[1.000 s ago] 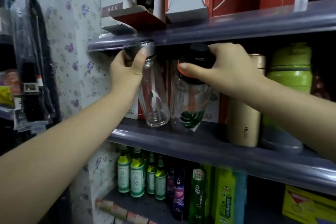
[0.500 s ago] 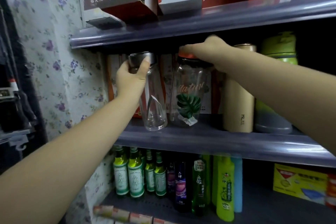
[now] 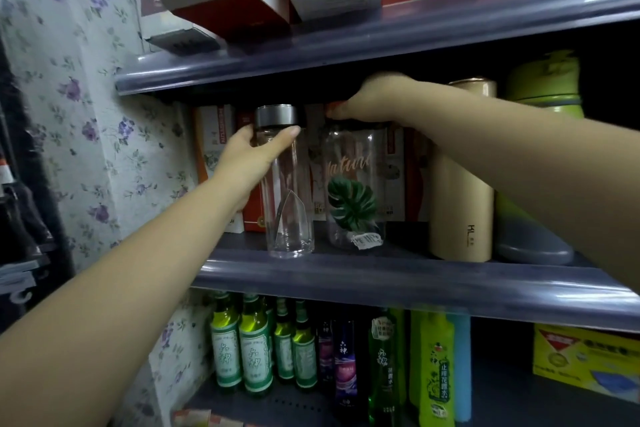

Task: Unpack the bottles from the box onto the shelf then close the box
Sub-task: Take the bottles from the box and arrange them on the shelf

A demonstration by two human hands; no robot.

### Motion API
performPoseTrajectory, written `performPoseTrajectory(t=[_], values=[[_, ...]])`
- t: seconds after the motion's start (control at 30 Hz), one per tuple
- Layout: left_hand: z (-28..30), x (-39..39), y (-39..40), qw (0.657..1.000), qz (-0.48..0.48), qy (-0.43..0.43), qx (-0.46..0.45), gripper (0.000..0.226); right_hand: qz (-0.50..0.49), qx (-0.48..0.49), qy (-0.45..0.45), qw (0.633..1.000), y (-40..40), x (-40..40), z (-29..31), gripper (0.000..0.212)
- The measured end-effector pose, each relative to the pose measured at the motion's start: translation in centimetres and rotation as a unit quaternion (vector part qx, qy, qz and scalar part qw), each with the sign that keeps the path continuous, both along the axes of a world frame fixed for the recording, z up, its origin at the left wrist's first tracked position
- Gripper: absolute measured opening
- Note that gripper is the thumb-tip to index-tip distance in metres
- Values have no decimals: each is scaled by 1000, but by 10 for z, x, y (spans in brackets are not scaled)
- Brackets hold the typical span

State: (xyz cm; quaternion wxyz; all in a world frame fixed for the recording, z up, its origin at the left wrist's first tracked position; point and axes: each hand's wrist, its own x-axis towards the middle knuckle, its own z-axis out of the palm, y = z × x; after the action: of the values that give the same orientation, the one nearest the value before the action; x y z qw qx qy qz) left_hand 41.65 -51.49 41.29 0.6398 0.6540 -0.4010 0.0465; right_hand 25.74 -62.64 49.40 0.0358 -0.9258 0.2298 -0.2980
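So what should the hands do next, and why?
Probably let go. The clear bottle and the leaf bottle both appear to stand upright on the shelf, with the left hand and right hand gripping their tops.

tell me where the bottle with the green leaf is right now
The leaf bottle stands on the middle shelf, between the clear bottle on its left and the tan flask on its right.
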Motion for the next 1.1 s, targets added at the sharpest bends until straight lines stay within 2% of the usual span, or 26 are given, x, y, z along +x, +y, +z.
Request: performPoseTrajectory(t=[0.07,0.13,0.2,0.33,0.43,0.5,0.57,0.63,0.7,0.87,1.0,1.1], values=[[1,-3,2,1000,-9,10,7,91,-2,-10,-1,1000,-7,4,-3,63],[1,-7,-1,1000,-4,11,-2,79,8,2,-36,999,-10,5,-8,65],[-1,-12,-6,1000,23,5,-17,67,40,58,-97,993,-12,6,-13,61],[-4,-21,-13,998,59,-11,-34,59,116,245,-244,931,-18,4,-26,51],[-5,-26,-12,997,69,-5,-39,61,133,298,-292,899,-18,3,-34,46],[-9,-26,-10,997,69,-1,-35,70,127,315,-292,894,-20,4,-40,46],[-15,-25,-7,998,67,-1,-18,76,128,333,-279,892,-21,5,-48,56],[-23,-25,-4,998,62,-3,7,73,115,345,-242,899,-23,8,-60,77],[-29,-25,-2,998,59,1,23,66,81,338,-210,914,-22,10,-71,89],[-34,-26,-4,996,88,-4,-10,59,73,281,-205,935,-26,15,-71,118],[-39,-26,-5,996,92,-19,-1,56,99,266,-197,938,-22,9,-74,102],[-41,-22,-5,996,85,-12,11,67,92,263,-201,939,-24,6,-81,100]])
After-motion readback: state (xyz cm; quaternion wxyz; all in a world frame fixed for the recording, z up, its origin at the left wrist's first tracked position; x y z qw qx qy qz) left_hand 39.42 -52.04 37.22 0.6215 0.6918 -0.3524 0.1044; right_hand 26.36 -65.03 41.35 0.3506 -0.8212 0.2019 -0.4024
